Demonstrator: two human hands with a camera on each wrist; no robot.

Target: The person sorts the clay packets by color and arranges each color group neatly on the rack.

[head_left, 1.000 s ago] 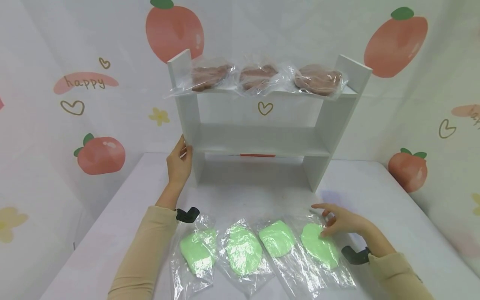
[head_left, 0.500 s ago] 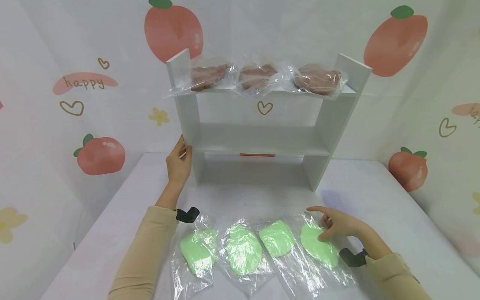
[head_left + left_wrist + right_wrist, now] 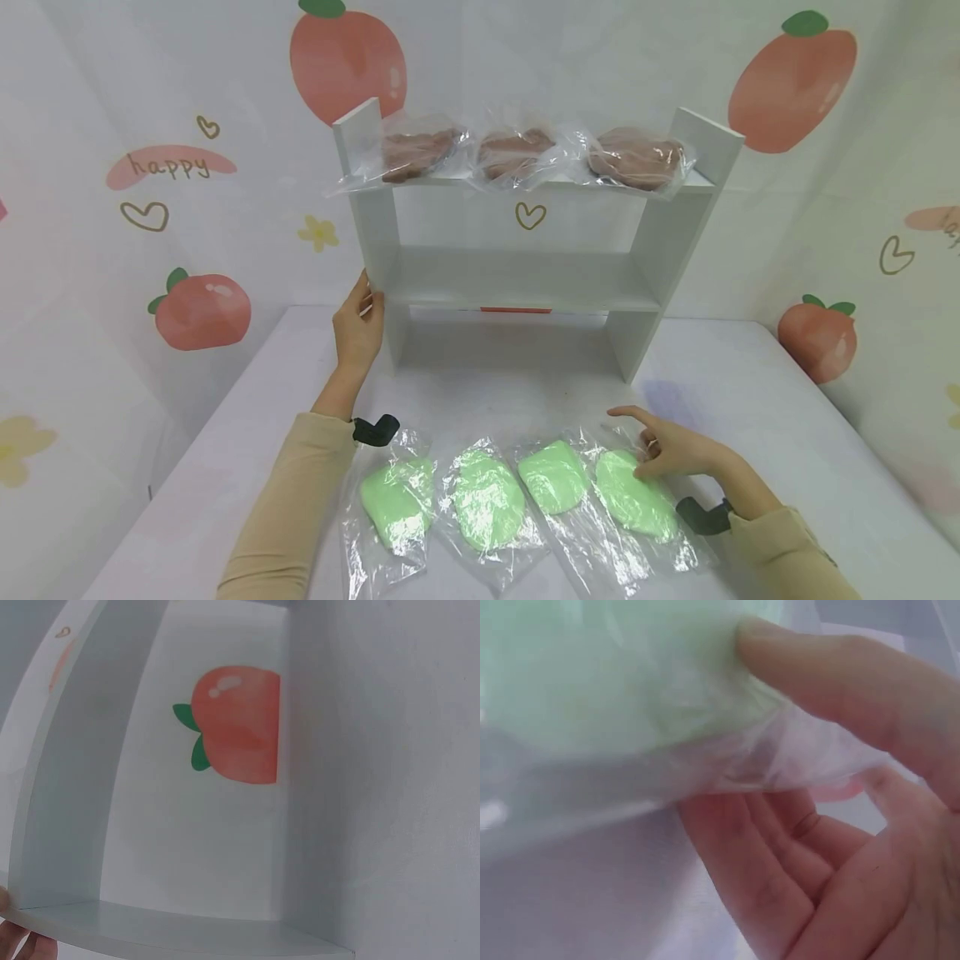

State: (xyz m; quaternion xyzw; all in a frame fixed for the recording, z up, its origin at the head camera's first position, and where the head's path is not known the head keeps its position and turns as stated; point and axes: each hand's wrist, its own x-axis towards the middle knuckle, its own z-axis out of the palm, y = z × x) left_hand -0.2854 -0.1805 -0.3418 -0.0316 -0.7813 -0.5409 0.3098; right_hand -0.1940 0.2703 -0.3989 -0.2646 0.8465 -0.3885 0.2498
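My left hand [image 3: 358, 332] holds the left side panel of a white two-tier shelf [image 3: 525, 287], thumb at its front edge and fingers along the outer face. In the left wrist view a bit of that hand [image 3: 34, 945] shows at the bottom corner. My right hand [image 3: 678, 450] pinches the rightmost clear plastic bag, which has a flat light-green slab [image 3: 630, 496] inside. The right wrist view shows the thumb [image 3: 817, 671] over the green slab [image 3: 615, 682] and the other fingers under the bag, whose near edge is lifted.
Left of it, in a row on the white table [image 3: 247, 467], lie more bagged green slabs: one [image 3: 553, 479], another [image 3: 487, 500] and a third [image 3: 397, 500]. Three bagged reddish-brown lumps [image 3: 517, 154] rest on the shelf's top board. A fruit-printed cloth [image 3: 465, 67] hangs behind.
My right hand has shifted slightly left, and the rightmost bag's green slab has moved and tilted a little with it. My left hand stays on the shelf panel.
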